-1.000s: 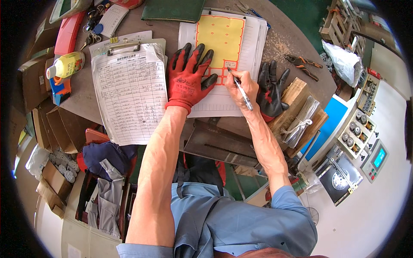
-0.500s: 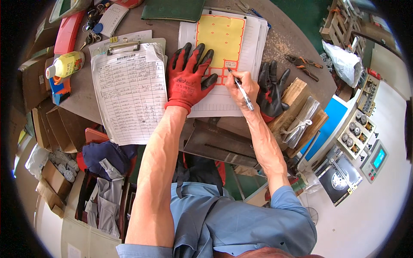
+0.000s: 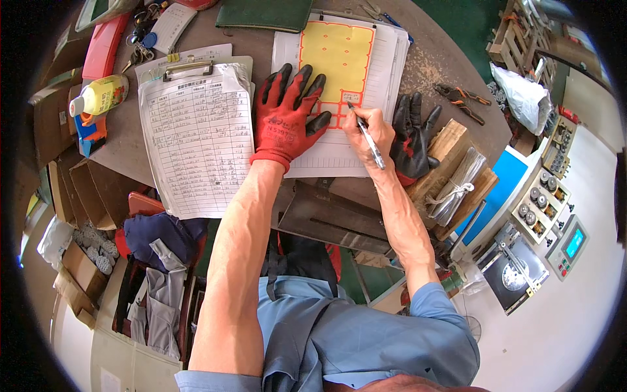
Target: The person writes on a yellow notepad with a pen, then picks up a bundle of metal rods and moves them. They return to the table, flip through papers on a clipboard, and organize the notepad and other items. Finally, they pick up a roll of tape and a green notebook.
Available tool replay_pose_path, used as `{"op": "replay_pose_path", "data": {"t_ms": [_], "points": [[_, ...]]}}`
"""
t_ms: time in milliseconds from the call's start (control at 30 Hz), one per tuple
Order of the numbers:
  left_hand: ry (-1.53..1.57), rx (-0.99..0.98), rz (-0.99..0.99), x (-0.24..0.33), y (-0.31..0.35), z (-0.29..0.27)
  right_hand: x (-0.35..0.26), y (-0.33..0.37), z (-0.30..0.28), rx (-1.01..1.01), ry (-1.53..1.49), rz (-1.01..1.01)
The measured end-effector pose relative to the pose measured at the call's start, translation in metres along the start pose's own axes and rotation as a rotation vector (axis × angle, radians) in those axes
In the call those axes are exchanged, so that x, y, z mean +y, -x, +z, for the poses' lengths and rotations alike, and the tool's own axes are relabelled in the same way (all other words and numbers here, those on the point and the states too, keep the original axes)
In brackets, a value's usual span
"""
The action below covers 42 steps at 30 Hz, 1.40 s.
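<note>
My left hand (image 3: 287, 121), in a red work glove with black fingertips, lies flat with fingers spread on the left side of a yellow sheet of labels (image 3: 336, 59) with red borders. The sheet rests on a stack of white lined paper (image 3: 385, 65). My bare right hand (image 3: 370, 137) grips a pen (image 3: 371, 145), its tip at a small label bearing handwriting near the sheet's lower right. Just right of that hand lies an empty black and red glove (image 3: 411, 137). A clipboard with a filled-in form (image 3: 196, 144) lies left of my gloved hand.
Pliers (image 3: 460, 101) and wooden blocks (image 3: 444, 150) with a tied clear plastic bundle (image 3: 456, 189) lie at the right. A green folder (image 3: 261, 13) is at the back. A yellow bottle (image 3: 101, 96) and keys (image 3: 140, 55) sit at the left. A machine with a lit display (image 3: 575, 242) stands far right.
Both hands stay almost in place. The pen tip has shifted very slightly at the label.
</note>
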<state>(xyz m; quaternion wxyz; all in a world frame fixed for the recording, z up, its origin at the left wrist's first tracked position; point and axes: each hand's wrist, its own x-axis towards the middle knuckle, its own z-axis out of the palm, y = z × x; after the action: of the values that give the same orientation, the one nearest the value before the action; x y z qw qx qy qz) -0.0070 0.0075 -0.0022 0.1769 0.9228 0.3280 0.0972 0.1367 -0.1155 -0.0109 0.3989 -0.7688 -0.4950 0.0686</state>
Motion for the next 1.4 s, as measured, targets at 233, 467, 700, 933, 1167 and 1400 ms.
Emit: {"op": "replay_pose_path", "data": {"t_ms": [233, 467, 700, 933, 1167, 1400], "points": [[0.014, -0.045, -0.003, -0.0018, 0.0014, 0.0007, 0.0041, -0.0001, 0.0025, 0.037, -0.015, -0.037], [0.015, -0.050, -0.010, -0.0023, 0.0029, 0.0024, 0.0026, 0.0019, 0.0020, 0.023, -0.004, 0.006], [0.012, -0.044, -0.001, -0.0010, 0.0009, 0.0001, 0.0030, 0.0032, 0.0022, 0.022, 0.001, 0.038], [0.010, -0.043, 0.002, -0.0013, 0.0012, -0.0004, 0.0037, 0.0005, 0.0035, 0.079, 0.020, -0.046], [0.015, -0.051, 0.001, -0.0010, 0.0005, -0.0012, 0.0061, 0.0029, 0.0039, 0.061, -0.032, 0.013], [0.019, -0.043, 0.004, -0.0010, 0.0006, -0.0011, 0.0090, 0.0064, 0.0065, 0.066, -0.017, 0.048]]}}
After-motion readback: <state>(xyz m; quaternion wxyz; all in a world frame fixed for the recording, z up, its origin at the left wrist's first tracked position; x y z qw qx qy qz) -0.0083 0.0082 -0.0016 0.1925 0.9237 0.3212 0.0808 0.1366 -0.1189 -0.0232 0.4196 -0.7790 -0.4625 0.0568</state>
